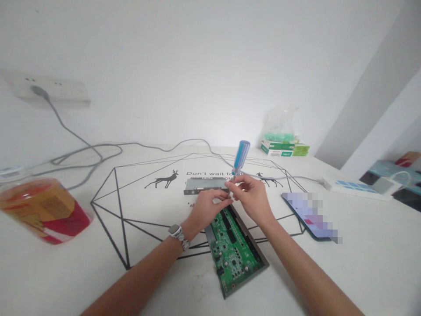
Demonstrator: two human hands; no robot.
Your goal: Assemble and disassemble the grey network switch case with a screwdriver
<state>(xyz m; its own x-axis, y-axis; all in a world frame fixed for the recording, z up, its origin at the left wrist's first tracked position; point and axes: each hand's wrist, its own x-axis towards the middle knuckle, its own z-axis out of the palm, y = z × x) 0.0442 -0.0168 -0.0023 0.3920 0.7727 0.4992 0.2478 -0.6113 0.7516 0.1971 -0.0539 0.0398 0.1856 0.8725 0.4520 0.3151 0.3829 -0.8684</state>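
Note:
A screwdriver (241, 156) with a clear blue handle stands nearly upright, tip down, over the far end of a green circuit board (235, 254). My right hand (251, 195) is closed around its shaft just below the handle. My left hand (210, 206), with a watch on the wrist, pinches close to the screwdriver's tip at the board's far end. Whatever lies between those left fingertips is hidden. The board sits in a dark metal tray and slants toward me. Behind my hands lies a flat metal cover (205, 184).
A phone (309, 217) lies on the right, with a power strip (357, 188) beyond it. Small green boxes (279, 147) are stacked by the wall. On the left stands a red and yellow container (49, 210), and a grey cable (138, 144) runs along the back.

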